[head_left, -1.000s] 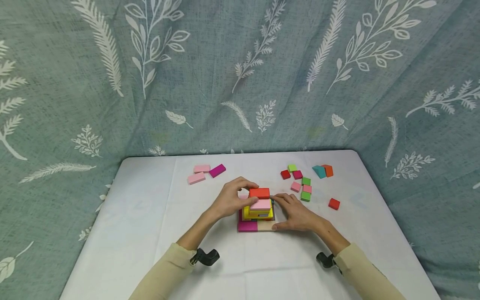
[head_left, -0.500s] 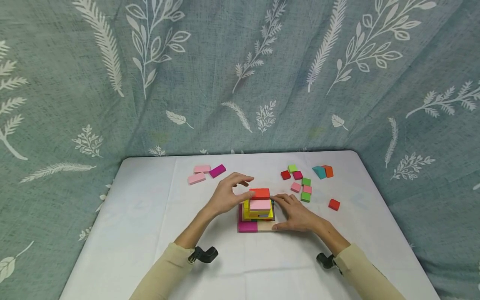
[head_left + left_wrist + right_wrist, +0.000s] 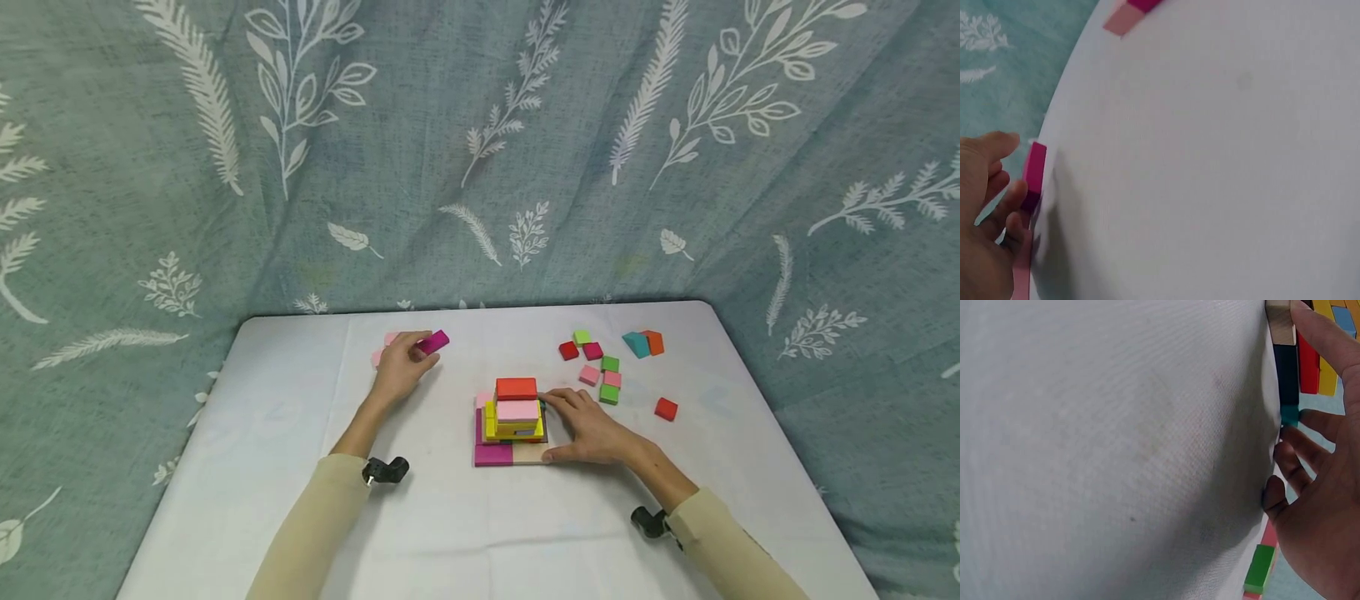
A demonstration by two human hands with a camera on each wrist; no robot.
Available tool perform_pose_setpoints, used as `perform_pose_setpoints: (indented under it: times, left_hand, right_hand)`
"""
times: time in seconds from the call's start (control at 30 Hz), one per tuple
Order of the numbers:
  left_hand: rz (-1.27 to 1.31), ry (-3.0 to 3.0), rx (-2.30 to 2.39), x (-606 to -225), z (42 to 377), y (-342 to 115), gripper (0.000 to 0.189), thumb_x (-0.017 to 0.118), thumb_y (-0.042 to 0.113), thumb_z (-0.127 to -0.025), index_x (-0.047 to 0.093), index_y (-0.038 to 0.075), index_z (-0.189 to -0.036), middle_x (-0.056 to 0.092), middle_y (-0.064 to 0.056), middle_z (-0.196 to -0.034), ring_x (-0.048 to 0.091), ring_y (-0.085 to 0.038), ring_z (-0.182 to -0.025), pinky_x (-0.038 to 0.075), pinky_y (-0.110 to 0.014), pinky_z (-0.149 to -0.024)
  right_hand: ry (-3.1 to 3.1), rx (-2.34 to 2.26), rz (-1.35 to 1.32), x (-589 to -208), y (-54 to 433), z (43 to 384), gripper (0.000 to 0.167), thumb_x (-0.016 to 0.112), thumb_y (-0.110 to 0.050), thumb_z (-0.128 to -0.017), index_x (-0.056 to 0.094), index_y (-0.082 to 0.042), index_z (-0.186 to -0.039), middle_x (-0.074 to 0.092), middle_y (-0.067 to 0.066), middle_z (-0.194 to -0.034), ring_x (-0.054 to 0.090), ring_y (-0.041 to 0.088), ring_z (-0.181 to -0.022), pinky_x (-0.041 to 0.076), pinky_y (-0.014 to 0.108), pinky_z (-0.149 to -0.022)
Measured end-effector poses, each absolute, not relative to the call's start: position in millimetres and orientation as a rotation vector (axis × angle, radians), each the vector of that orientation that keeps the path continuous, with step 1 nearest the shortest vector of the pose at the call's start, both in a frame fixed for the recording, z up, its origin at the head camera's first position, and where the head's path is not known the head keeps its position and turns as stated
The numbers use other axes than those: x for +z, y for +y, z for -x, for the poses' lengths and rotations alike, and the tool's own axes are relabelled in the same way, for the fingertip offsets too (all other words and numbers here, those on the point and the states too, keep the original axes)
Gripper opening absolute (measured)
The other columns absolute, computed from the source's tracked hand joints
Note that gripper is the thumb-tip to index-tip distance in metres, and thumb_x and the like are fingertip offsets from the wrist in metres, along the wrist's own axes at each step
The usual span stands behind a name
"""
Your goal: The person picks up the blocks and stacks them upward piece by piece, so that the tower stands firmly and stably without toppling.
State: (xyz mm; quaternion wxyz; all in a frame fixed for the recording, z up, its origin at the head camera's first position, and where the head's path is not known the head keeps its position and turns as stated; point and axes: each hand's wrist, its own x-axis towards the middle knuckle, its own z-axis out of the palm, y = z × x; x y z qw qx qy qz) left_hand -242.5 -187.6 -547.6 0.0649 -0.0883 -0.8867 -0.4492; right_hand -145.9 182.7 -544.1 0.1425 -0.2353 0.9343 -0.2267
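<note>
White-covered table [image 3: 480, 533] with rounded far corners, far edge along the blue-green leaf-patterned curtain [image 3: 420, 150]. Magenta rectangular block [image 3: 433, 342] on the far left part of the table, near that edge. At its near-left end, left hand [image 3: 401, 367], with thumb and fingers parted around the block; finger contact visible in the left wrist view, thumb tip apart. Wide stretch of white cloth between this hand and the block stack [image 3: 517, 425] at centre; similar room on the near side. Along the right side of the stack, right hand [image 3: 588, 429], with fingers spread and thumb against the cream base block [image 3: 528, 452].

Counted, far left: one magenta block, two pink blocks [image 3: 1022, 275]. Right, ten: three green blocks [image 3: 609, 394], two small pink blocks [image 3: 588, 375], three red blocks [image 3: 666, 408] of differing shades, one teal wedge [image 3: 637, 344], one orange block [image 3: 654, 342]. Atop the stack, one red rectangular block [image 3: 516, 388].

Partly covered by the left hand: both far-left pink blocks. Inner blocks of the stack: uncountable from here. Cut off at the upper border of the left wrist view: pink piece [image 3: 1124, 20] and magenta piece [image 3: 1142, 3].
</note>
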Motion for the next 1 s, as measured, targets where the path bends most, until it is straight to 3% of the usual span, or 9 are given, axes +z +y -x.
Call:
perform_pose_setpoints:
  times: [0.23,0.5,0.8,1.0]
  left_hand:
    - [0.215,-2.740,-1.173,-558,256,-194,0.045,0.074,0.015,-0.090,0.065,0.003,-0.132,0.064,-0.015,-0.117,0.059,-0.024,-0.088,0.046,-0.036,-0.077]
    - [0.152,-2.879,-0.911,-557,264,-189,0.043,0.072,0.024,-0.091,0.067,0.008,-0.131,0.063,-0.013,-0.124,0.061,-0.029,-0.111,0.049,-0.045,-0.092]
    - [0.151,-2.810,-1.029,-547,256,-183,0.039,0.076,0.026,-0.089,0.070,0.012,-0.125,0.064,-0.010,-0.108,0.060,-0.024,-0.092,0.046,-0.039,-0.078]
    - [0.398,-2.545,-1.226,-509,228,-154,0.039,0.080,0.023,-0.087,0.071,0.013,-0.124,0.066,-0.005,-0.108,0.058,-0.024,-0.091,0.045,-0.041,-0.075]
  right_hand:
    - [2.698,-0.652,0.675,-543,182,145,0.105,0.082,-0.066,-0.069,0.035,-0.030,-0.157,0.037,-0.001,-0.155,0.033,0.025,-0.139,0.041,0.054,-0.109]
    - [2.699,-0.647,0.676,-543,182,145,0.106,0.081,-0.066,-0.069,0.034,-0.031,-0.157,0.037,-0.001,-0.156,0.032,0.025,-0.140,0.040,0.054,-0.110]
    - [2.702,-0.642,0.674,-544,181,146,0.106,0.081,-0.067,-0.069,0.035,-0.030,-0.157,0.038,0.000,-0.155,0.033,0.025,-0.140,0.040,0.054,-0.109]
    - [2.707,-0.642,0.671,-544,182,146,0.106,0.081,-0.067,-0.069,0.036,-0.030,-0.157,0.038,0.000,-0.155,0.033,0.025,-0.140,0.041,0.055,-0.109]
